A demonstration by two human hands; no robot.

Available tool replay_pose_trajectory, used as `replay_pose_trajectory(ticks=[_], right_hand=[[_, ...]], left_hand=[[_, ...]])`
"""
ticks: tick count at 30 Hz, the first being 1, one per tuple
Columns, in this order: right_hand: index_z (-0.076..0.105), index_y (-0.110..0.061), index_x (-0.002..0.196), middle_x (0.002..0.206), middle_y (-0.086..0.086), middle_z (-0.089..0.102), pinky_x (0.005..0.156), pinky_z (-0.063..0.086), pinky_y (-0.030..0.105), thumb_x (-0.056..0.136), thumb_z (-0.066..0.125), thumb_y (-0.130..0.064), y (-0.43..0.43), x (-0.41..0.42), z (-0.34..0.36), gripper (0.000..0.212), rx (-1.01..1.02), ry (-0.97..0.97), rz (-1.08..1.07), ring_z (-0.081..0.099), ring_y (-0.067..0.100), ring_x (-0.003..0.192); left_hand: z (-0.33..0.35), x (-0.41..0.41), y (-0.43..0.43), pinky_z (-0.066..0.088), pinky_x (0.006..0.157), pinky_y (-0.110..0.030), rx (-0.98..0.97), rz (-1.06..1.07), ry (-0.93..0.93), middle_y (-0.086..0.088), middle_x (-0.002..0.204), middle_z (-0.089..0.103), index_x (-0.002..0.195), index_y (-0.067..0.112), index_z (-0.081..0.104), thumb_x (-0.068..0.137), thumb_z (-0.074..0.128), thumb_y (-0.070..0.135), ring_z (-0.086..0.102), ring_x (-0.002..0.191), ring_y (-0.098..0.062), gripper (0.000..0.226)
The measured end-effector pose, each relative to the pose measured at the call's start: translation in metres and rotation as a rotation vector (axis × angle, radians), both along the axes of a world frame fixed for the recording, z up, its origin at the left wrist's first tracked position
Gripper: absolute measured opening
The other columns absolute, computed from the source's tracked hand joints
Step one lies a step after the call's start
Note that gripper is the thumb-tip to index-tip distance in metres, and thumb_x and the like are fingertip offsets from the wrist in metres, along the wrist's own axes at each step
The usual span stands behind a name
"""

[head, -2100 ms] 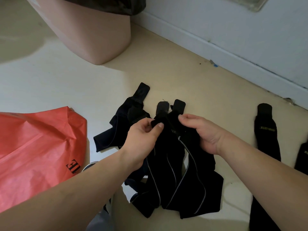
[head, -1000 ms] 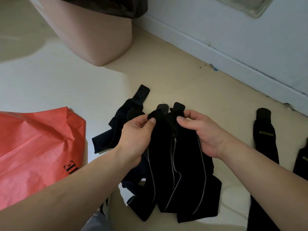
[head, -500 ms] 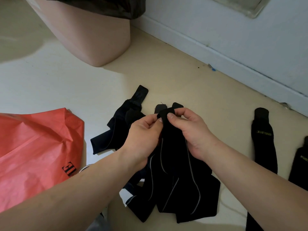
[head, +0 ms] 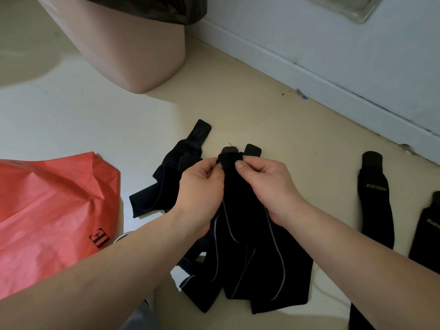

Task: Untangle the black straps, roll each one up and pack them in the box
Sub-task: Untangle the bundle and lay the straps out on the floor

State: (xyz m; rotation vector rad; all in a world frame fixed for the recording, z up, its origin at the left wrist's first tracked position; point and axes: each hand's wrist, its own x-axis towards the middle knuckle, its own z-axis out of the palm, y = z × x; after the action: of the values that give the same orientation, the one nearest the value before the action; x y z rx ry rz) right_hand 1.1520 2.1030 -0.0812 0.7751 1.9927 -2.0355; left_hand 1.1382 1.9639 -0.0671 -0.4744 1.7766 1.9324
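Head view: I see the left hand [head: 202, 184] and right hand [head: 264, 184] both pinching one black strap's tab end [head: 229, 159], probably to start rolling it. The tangled pile [head: 250, 270] lies on the floor [head: 262, 110] beneath, with the straightened straps [head: 376, 206] set aside at right.

A: What is cut off?
B: The bin [head: 133, 51] by the top edge, the bag [head: 47, 210] by the left; the left arm [head: 107, 282] covers half its lettering [head: 98, 238].
A: And the straps [head: 250, 270]?
B: They sit partly under the left hand [head: 200, 184] and right hand [head: 266, 179]. The rightmost strap [head: 428, 229] runs off the right edge.
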Motion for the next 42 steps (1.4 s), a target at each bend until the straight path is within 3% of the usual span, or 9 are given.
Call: replay_pose_trajectory(ticks=[4,7,10,19,29,31,36,40,42], right_hand=[[0.083,-0.015,0.102,0.103,0.019,0.08,0.088,0.063,0.044,0.104,0.067,-0.037,-0.001,0.0,0.002,0.027,-0.004,-0.043,-0.013,0.079,0.032,0.095],[0.081,-0.026,0.109,0.099,0.007,0.081,0.082,0.059,0.024,0.104,0.068,-0.033,-0.003,0.0,0.002,0.016,0.149,0.034,-0.018,0.076,0.016,0.088],[0.08,-0.033,0.111,0.092,-0.007,0.083,0.073,0.055,0.01,0.099,0.076,-0.021,-0.004,-0.002,0.006,0.017,0.143,0.091,-0.09,0.077,0.003,0.087],[0.081,-0.03,0.119,0.103,-0.017,0.08,0.096,0.057,0.022,0.107,0.063,-0.029,-0.001,0.005,0.002,0.023,0.273,0.021,0.101,0.073,0.0,0.102],[0.074,-0.034,0.126,0.099,-0.008,0.081,0.08,0.058,0.015,0.108,0.059,-0.018,-0.007,0.008,0.003,0.028,0.29,0.08,0.183,0.076,0.005,0.093],[0.071,-0.033,0.127,0.098,-0.002,0.08,0.078,0.063,0.024,0.11,0.056,-0.022,-0.011,0.009,0.005,0.025,0.259,0.031,0.178,0.078,0.012,0.089],[0.062,-0.026,0.112,0.101,0.002,0.074,0.077,0.059,0.032,0.11,0.055,-0.028,-0.008,0.004,0.004,0.007,0.183,-0.143,-0.142,0.074,0.021,0.092],[0.06,-0.016,0.127,0.112,0.003,0.07,0.075,0.053,0.029,0.111,0.051,-0.03,0.015,-0.012,0.012,0.024,0.23,-0.165,-0.327,0.067,0.016,0.096],[0.061,-0.016,0.126,0.113,0.005,0.069,0.089,0.059,0.038,0.11,0.05,-0.033,0.028,-0.017,0.015,0.025,0.204,-0.178,-0.397,0.068,0.022,0.1]], left_hand=[[0.001,0.001,0.0,0.065,0.086,-0.038,-0.037,-0.085,0.073,-0.006,0.094,0.082,0.108,0.023,0.081,0.107,0.058,0.017,0.079,0.092,-0.021,0.023],[0.001,0.001,-0.001,0.065,0.088,-0.043,-0.074,-0.144,0.103,-0.006,0.092,0.082,0.106,0.025,0.082,0.107,0.06,0.019,0.08,0.093,-0.027,0.022],[0.001,0.002,-0.001,0.061,0.072,-0.033,-0.069,-0.118,0.07,-0.002,0.083,0.08,0.103,0.023,0.082,0.106,0.062,0.021,0.075,0.076,-0.016,0.02],[0.003,-0.007,-0.007,0.064,0.078,-0.035,0.01,0.078,0.008,-0.005,0.087,0.081,0.098,0.019,0.083,0.105,0.065,0.019,0.075,0.078,-0.014,0.019],[0.01,-0.021,-0.013,0.055,0.055,-0.022,0.038,0.191,-0.093,-0.002,0.078,0.075,0.105,0.011,0.08,0.107,0.063,0.024,0.069,0.065,-0.013,0.021],[0.013,-0.022,-0.012,0.059,0.058,-0.025,0.059,0.19,-0.095,-0.006,0.085,0.078,0.109,0.009,0.078,0.109,0.059,0.025,0.073,0.071,-0.017,0.025],[0.015,-0.005,0.006,0.063,0.095,-0.045,0.136,-0.076,-0.254,-0.015,0.11,0.08,0.12,0.011,0.074,0.107,0.06,0.038,0.079,0.103,-0.03,0.032],[0.012,0.014,0.014,0.062,0.097,-0.052,0.048,-0.476,-0.213,-0.011,0.11,0.08,0.123,0.019,0.07,0.101,0.071,0.028,0.079,0.102,-0.03,0.024],[0.014,0.017,0.017,0.062,0.098,-0.047,0.078,-0.59,-0.233,-0.008,0.112,0.081,0.123,0.02,0.071,0.101,0.071,0.025,0.079,0.103,-0.026,0.023]])
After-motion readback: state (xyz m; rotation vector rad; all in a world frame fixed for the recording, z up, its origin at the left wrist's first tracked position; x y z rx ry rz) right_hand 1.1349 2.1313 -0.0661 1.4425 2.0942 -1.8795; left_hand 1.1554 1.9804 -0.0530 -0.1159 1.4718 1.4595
